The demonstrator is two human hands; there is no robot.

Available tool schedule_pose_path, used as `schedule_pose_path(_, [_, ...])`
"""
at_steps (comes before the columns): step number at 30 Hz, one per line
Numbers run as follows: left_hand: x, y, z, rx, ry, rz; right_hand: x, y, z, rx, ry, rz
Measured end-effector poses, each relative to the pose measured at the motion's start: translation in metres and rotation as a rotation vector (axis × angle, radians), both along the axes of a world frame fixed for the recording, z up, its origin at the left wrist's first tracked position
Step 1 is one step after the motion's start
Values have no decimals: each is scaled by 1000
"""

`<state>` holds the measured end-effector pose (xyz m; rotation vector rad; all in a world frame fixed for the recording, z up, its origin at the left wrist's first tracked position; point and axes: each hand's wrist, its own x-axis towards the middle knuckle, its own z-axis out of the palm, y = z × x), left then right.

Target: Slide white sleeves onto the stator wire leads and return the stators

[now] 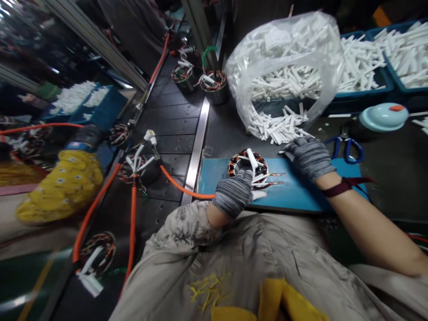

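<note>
Here, left hand (234, 192) grip closed on stator (248, 168), right hand (309, 156) beside, grip unclear.

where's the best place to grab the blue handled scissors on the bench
Probably by the blue handle loops of the scissors, coming from the near side, right of the right hand. The loops lie flat and open toward the person, while the blades point away toward the teal lid and are hard to see.
</note>
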<state>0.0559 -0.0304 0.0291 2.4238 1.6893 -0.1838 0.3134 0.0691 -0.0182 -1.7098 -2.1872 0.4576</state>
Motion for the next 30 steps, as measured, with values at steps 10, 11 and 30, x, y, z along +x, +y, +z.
schedule_pose_path(10, [-60,-4,-21,81,-593,-150,-5,-92,7,-269,983,-310])
schedule_pose_path(11, [-60,-4,-22,91,-577,-159,-4,-92,3,-298,1004,-320])
schedule_pose_path(30, [-54,12,1,28,-438,-382,-27,-63,11,-773,832,165])
